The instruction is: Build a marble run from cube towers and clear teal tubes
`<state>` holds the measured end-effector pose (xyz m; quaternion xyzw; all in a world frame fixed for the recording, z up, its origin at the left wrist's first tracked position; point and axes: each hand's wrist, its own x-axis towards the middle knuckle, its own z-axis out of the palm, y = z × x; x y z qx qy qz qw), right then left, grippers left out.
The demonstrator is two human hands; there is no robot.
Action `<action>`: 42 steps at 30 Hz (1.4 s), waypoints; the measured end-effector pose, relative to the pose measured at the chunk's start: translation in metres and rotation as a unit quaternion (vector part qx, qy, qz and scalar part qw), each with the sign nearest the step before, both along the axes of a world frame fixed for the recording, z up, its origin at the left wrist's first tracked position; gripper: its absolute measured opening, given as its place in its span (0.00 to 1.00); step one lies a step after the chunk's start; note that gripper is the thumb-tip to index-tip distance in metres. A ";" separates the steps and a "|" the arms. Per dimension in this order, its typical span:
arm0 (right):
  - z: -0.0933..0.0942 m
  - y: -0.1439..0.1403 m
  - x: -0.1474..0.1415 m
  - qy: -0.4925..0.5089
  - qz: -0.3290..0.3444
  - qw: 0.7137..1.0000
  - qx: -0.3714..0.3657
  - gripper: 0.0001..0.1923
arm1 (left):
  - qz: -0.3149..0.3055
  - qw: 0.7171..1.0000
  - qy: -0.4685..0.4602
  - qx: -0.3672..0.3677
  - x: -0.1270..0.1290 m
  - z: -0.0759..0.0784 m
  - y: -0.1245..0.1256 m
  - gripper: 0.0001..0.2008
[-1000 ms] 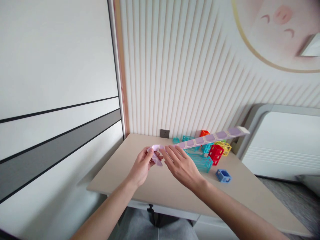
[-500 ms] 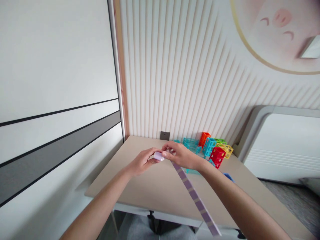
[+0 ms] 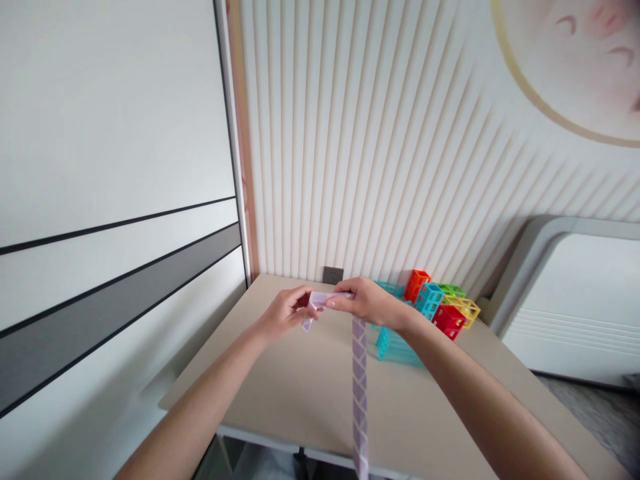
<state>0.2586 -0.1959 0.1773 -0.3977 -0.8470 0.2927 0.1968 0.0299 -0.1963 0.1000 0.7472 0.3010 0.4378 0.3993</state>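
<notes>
A lilac segmented strip [image 3: 359, 380] is pinched at its upper end between the left hand [image 3: 281, 313] and the right hand [image 3: 369, 303], held above the bench [image 3: 295, 393], and its long free end hangs straight down past the near edge. Behind the right hand, red, orange, yellow, green and turquoise lattice blocks [image 3: 440, 307] are clustered on the bench beside the ribbed wall [image 3: 380, 167], where a grey socket [image 3: 333, 275] is set.

Corner of a room. Left: smooth white panel [image 3: 110, 120] crossed by a grey band [image 3: 120, 313] and thin black lines. Behind: cream ribbed wall [image 3: 370, 147] bearing a gold-rimmed pink roundel [image 3: 590, 73] and a grey socket [image 3: 333, 275]. Below: beige bench [image 3: 300, 373]; right, white rounded headboard [image 3: 580, 300].
</notes>
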 end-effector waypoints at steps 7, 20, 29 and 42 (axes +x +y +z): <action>-0.015 0.001 -0.010 -0.036 -0.172 0.979 0.099 0.29 | 0.063 0.996 -0.015 -0.062 0.021 0.012 0.000 0.23; -0.035 -0.014 -0.002 0.302 -0.081 0.933 -0.178 0.29 | 0.057 0.995 0.080 -0.023 0.039 0.046 -0.002 0.20; 0.003 -0.036 0.004 0.157 -0.110 0.981 0.040 0.20 | 0.076 0.993 0.071 -0.064 0.035 0.079 -0.023 0.24; 0.014 -0.056 0.006 -0.154 0.069 0.798 0.578 0.10 | -0.080 0.935 0.294 -0.179 -0.018 0.101 -0.031 0.27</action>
